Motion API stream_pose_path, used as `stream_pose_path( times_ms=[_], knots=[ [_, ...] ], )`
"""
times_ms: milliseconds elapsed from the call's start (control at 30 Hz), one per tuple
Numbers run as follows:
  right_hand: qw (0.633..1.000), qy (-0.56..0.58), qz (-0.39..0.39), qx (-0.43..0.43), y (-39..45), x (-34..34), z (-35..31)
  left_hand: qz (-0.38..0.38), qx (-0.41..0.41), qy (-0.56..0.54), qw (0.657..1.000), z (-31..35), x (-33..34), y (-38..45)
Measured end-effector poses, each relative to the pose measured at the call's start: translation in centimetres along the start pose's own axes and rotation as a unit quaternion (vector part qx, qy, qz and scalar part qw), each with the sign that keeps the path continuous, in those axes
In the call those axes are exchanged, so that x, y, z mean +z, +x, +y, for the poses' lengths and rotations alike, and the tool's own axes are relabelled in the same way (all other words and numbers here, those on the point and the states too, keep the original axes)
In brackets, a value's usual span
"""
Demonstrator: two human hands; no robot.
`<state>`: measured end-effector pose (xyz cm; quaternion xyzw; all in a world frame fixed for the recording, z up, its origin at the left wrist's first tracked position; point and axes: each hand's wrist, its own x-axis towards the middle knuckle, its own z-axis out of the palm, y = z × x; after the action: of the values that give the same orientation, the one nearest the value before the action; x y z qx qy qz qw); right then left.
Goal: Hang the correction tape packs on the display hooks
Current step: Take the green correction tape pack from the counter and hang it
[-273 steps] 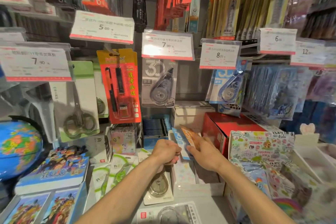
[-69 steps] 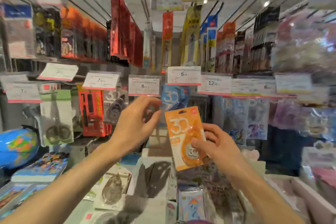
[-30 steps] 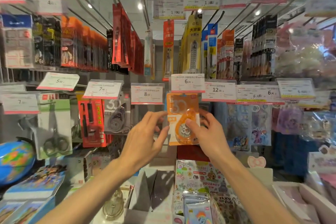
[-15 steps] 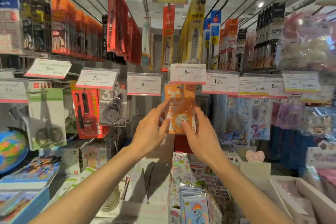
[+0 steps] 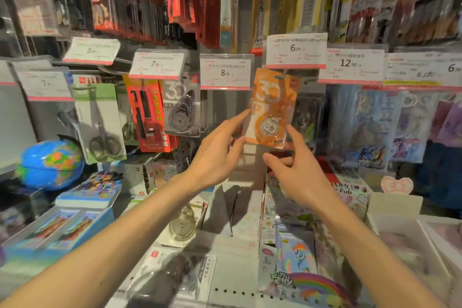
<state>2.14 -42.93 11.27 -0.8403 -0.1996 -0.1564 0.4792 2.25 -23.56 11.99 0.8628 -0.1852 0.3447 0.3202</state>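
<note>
Correction tape pack, orange with a large "30", hung below the "6.00" price tag, beside the "8.00" tag. Both hands stayed spread and held nothing: the left hand touched the pack's left edge with straight fingertips, the right hand its lower right corner.

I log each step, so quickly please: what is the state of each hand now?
Left hand: open, straight fingertips touching the left edge of the orange correction tape pack.
Right hand: open, fingers loose, holding nothing.
</note>
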Motion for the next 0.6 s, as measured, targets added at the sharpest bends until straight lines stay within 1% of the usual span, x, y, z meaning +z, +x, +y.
stream_pose_path(
  times_ms=[200, 300, 400, 533, 600],
  knots=[
    [0.999, 0.014, -0.002, 0.034, -1.4, 3.6, -1.5, 0.005, -0.025, -0.023, 0.999, -4.1, -3.3, -3.3],
    [0.999, -0.008, 0.008, 0.045, -1.3, 6.8, -2.3, 0.0, -0.04, -0.035, 0.999, -7.8, -5.6, -5.4],
    [0.997, -0.052, 0.008, 0.05, -1.0, 10.9, -3.3, -0.008, -0.064, -0.022, 0.998, -12.1, -8.5, -7.7],
    [0.993, -0.082, -0.041, 0.073, -0.3, 17.5, -4.4, -0.054, -0.114, 0.028, 0.992, -17.6, -11.5, -10.3],
    [0.987, -0.118, -0.072, 0.079, 0.1, 20.6, -4.3, -0.099, -0.15, 0.05, 0.982, -19.8, -12.3, -11.3]
  ],
)
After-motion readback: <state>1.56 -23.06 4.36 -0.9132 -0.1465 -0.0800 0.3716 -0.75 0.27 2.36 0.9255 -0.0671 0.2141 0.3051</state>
